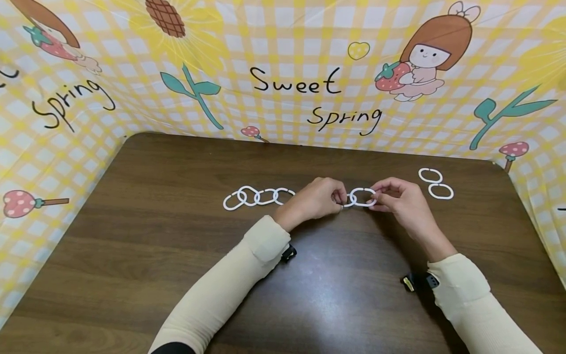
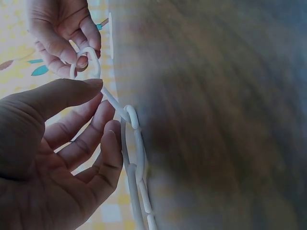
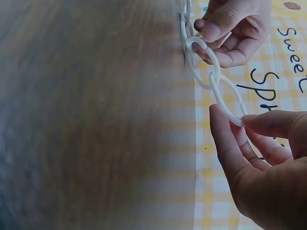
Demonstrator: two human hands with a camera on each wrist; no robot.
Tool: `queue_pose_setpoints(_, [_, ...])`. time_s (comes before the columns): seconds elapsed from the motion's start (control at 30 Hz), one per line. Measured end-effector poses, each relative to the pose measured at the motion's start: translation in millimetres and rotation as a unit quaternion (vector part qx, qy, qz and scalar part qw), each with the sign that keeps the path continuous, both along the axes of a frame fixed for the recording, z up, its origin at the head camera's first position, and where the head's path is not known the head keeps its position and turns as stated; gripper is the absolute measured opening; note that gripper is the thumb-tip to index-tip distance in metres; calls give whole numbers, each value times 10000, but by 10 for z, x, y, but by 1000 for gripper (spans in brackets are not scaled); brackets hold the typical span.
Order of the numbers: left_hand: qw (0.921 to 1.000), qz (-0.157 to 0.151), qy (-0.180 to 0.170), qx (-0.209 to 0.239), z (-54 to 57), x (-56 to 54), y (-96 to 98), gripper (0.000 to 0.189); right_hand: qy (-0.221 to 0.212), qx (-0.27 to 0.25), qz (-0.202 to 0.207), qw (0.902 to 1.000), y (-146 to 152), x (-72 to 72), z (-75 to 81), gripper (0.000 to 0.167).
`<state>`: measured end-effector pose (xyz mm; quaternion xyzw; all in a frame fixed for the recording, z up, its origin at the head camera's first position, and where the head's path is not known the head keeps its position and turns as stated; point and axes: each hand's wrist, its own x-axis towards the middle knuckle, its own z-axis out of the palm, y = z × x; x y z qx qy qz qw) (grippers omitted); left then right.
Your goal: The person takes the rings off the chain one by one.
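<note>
A chain of white oval plastic links (image 1: 265, 203) lies across the wooden table, its middle hidden behind my left hand (image 1: 315, 197). Thumb and fingers of that hand pinch a link near the chain's right end. My right hand (image 1: 404, 200) holds the end link (image 1: 363, 205) between thumb and fingertips at its right side. In the right wrist view, this end link (image 3: 225, 106) passes through its neighbour (image 3: 216, 62). More joined links (image 2: 140, 151) trail below the left fingers in the left wrist view.
Two loose white links, a far one (image 1: 430, 169) and a nearer one (image 1: 440, 198), lie close together right of the right hand. The brown table (image 1: 132, 246) is bordered at the back and sides by yellow checked cloth (image 1: 283, 44) with printed drawings.
</note>
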<state>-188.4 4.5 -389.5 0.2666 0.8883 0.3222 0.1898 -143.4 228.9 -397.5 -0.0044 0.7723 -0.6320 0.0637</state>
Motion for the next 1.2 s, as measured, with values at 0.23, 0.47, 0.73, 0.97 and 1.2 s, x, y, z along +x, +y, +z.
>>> queue_pose_setpoints(0.23, [9997, -161, -96, -147, -29, -10, 37, 10, 79, 74, -24, 9999, 32, 11, 5, 22])
queue_pose_setpoints(0.47, [9996, -220, 25, -192, -31, 1, 34, 12, 32, 55, -35, 10000, 27, 12, 8, 22])
queue_pose_setpoints(0.73, [9995, -260, 157, -101, 8, -10, 25, 11, 27, 71, -52, 10000, 44, 16, -6, 21])
queue_pose_setpoints(0.97, [9997, -166, 138, 62, 13, -18, 26, 13, 48, -28, -37, 10000, 38, 17, -21, 19])
queue_pose_setpoints(1.2, [9996, 8, 68, 260, 11, -28, 15, 17, 38, 35, 23, 10000, 34, 16, -28, 21])
